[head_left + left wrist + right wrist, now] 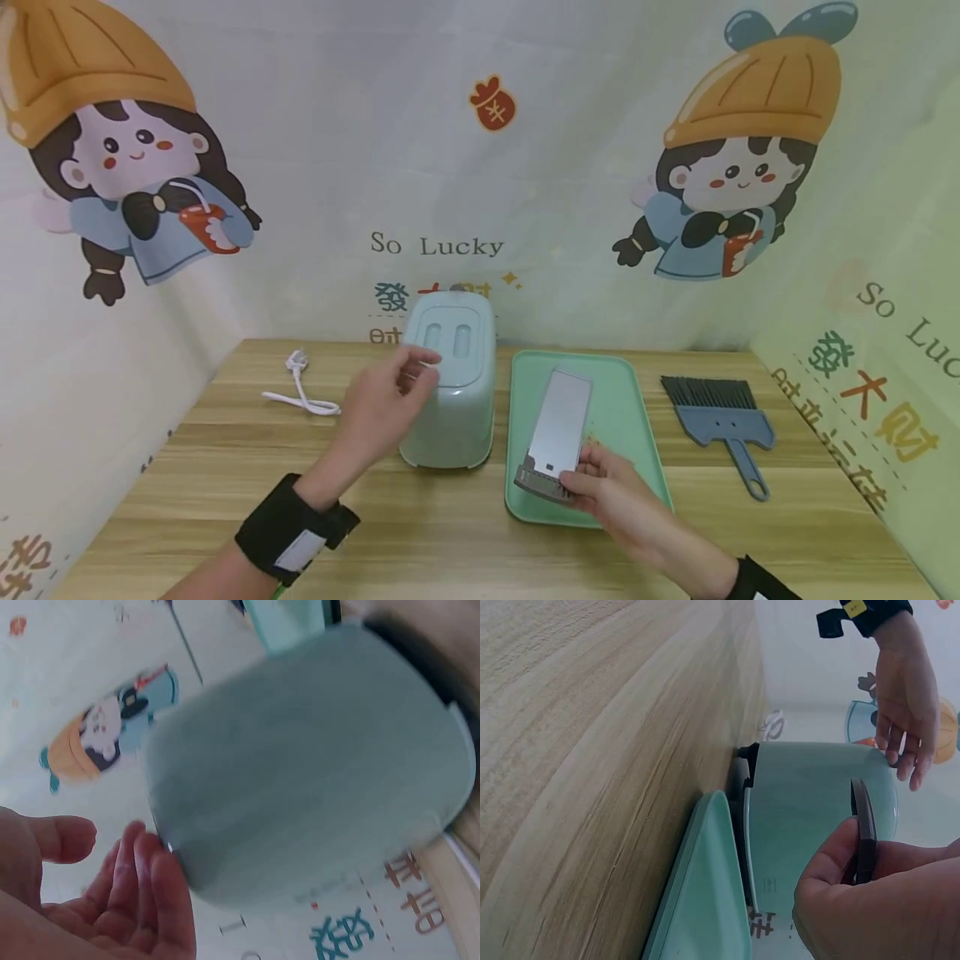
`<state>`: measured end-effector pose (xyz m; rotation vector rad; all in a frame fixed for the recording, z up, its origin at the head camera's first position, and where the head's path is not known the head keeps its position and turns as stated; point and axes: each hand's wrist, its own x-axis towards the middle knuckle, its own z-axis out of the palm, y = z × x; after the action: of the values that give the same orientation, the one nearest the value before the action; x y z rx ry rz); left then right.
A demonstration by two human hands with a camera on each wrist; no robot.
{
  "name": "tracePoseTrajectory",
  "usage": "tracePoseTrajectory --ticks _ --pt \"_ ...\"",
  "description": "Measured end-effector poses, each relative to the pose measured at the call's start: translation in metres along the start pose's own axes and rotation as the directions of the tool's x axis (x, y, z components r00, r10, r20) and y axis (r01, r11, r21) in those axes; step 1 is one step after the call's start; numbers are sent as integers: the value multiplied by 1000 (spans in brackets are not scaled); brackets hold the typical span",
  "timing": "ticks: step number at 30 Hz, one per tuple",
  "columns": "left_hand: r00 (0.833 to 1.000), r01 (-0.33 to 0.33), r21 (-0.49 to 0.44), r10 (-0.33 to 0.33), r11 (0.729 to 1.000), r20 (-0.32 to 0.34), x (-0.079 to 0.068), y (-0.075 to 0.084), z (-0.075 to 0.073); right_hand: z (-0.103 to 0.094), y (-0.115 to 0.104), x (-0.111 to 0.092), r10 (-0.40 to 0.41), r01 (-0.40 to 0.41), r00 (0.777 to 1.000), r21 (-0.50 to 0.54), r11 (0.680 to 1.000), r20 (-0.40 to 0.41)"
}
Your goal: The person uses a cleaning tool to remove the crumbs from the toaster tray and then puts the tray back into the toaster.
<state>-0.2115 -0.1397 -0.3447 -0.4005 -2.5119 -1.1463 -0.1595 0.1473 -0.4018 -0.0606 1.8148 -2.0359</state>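
Observation:
A pale green toaster point(450, 429) with a lidded top stands upright on the wooden table. Over its near left top edge is my left hand point(386, 404), fingers loosely bent and holding nothing; in the left wrist view the fingertips point(154, 851) are right at the toaster's edge. My right hand point(618, 492) pinches the grey end of a flat metal crumb tray point(561, 417) between thumb and fingers. That crumb tray is tilted over a mint green serving tray point(626, 396). In the right wrist view it appears edge-on, with the toaster point(810, 810) behind.
A white power cord with plug point(298, 392) lies left of the toaster. On the right is a blue-grey hand brush point(723, 429) with black bristles. A few brown crumbs point(592, 438) show on the serving tray. Printed cloth point(570, 208) hangs behind and at both sides.

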Motion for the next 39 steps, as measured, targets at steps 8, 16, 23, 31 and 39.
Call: tracePoseTrajectory --ticks 8,16,23,31,39 --pt "982 189 -92 -187 978 23 35 -22 -15 3 11 -12 65 -59 997 -102 993 50" --pt "898 437 -305 -392 846 201 49 -37 -3 14 28 -14 105 -83 979 -131 988 174" --pt "900 430 -323 -373 843 225 50 -38 9 25 41 -18 159 -131 959 -130 983 237" --pt "908 415 -294 -372 861 191 48 -41 19 38 65 -16 143 -93 921 -152 984 363" --pt "911 410 -352 -363 842 194 46 -43 23 59 78 -4 131 -58 905 -188 980 405"
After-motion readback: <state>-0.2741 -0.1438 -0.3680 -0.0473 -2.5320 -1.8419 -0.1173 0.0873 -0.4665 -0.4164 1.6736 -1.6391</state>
